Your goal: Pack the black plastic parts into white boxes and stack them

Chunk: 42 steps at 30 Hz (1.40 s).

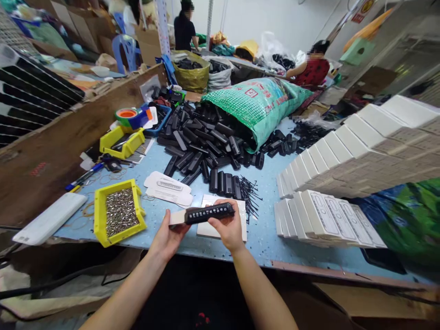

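Gripping a small white box, the left hand has its thumb on top and its fingers beneath. The right hand grasps the far end of an oblong black casing with a row of pale marks along its side. Casing and box meet end to end between the two hands, held up over the near part of a blue worktable; whether the casing sits partly inside the box, I cannot tell. Below them lies a flat white slab. Just beyond it, a few black casings stand in a row beside thin black strips. Left of the hands, a yellow bin holds small shiny metal parts, near a flattened printed carton. Stacked white boxes rise on the right, and a green woven sack lies open behind a heap of casings.
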Motion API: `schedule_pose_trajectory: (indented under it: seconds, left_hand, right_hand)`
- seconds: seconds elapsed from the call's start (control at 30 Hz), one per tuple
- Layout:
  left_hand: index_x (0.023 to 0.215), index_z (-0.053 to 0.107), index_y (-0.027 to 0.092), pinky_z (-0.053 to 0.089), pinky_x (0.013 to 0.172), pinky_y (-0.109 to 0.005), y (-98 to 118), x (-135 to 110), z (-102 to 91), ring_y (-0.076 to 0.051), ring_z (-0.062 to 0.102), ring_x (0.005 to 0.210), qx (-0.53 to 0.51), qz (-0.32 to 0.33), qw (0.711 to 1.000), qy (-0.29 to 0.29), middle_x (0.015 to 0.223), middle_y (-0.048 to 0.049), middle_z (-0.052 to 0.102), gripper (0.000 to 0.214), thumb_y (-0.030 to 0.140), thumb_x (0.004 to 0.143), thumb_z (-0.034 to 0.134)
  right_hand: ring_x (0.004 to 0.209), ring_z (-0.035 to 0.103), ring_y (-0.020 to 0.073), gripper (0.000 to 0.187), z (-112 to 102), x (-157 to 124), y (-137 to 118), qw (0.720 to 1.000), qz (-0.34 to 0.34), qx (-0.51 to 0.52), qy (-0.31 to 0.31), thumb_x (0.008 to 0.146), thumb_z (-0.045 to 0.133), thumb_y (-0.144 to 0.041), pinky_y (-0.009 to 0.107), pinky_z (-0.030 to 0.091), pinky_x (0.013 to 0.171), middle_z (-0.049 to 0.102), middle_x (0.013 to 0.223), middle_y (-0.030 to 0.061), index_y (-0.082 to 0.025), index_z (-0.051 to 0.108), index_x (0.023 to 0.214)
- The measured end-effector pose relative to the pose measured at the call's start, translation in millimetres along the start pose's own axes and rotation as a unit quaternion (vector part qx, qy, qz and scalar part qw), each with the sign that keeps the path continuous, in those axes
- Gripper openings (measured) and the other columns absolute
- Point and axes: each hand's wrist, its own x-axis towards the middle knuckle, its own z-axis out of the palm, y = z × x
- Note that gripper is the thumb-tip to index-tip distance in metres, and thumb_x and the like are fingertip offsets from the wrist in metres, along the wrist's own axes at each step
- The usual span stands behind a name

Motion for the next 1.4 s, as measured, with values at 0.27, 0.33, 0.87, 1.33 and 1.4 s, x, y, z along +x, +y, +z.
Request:
schedule_pose_trajectory:
  seconds: [0.27,0.33,0.87,1.33,1.4]
  left_hand:
    - [0.100,0.060,0.012,0.061,0.067,-0.031,-7.1,-5.3,-5.9,-0.018,0.070,0.075,0.066,0.014,0.997,-0.027,0.090,-0.0108,0.071,0.026,0.030,0.096,0.042]
    - [0.105,0.059,0.012,0.060,0.075,-0.036,-10.0,-6.2,-13.3,-0.021,0.070,0.085,0.166,0.038,0.983,-0.067,0.100,-0.0135,0.069,0.031,0.037,0.095,0.042]
    - [0.111,0.044,0.020,0.055,0.066,-0.029,-0.6,6.3,-40.7,-0.022,0.068,0.076,0.676,0.374,0.617,-0.151,0.089,-0.0032,0.068,0.053,0.049,0.072,0.067]
    - [0.142,0.025,0.021,0.054,0.079,-0.036,-18.1,21.5,-38.2,-0.025,0.068,0.095,0.689,0.373,0.586,-0.207,0.125,-0.0122,0.061,0.078,0.037,0.076,0.063]
    - [0.135,0.037,0.022,0.053,0.085,-0.036,-16.1,24.6,-42.9,-0.024,0.065,0.102,0.670,0.399,0.585,-0.223,0.126,-0.0114,0.059,0.065,0.036,0.076,0.062]
  right_hand:
    - [0.124,0.049,0.0252,0.039,-8.9,2.8,-26.0,0.973,-0.069,-0.199,-0.094,0.074,0.076,-0.027,0.045,0.042,0.102,0.051,0.130,0.0100,-0.025,0.051,0.103]
    - [0.126,0.047,0.0249,0.040,-7.9,-3.9,-27.7,0.956,-0.123,-0.230,-0.135,0.075,0.075,-0.026,0.043,0.042,0.102,0.050,0.132,0.0109,-0.025,0.050,0.106]
    - [0.098,0.063,0.0271,0.008,-174.3,71.1,18.7,0.815,0.199,-0.531,0.124,0.073,0.059,-0.007,0.038,0.044,0.093,0.068,0.087,0.0156,-0.011,0.064,0.069]
    - [0.084,0.059,0.0196,0.013,9.5,-7.6,11.8,0.938,-0.030,-0.333,-0.094,0.083,0.065,-0.024,0.039,0.047,0.087,0.068,0.081,0.0032,-0.025,0.070,0.094]
    - [0.090,0.057,0.0208,0.008,6.3,-5.5,18.6,0.938,-0.041,-0.329,-0.103,0.082,0.066,-0.028,0.041,0.044,0.091,0.068,0.087,0.0049,-0.024,0.072,0.087]
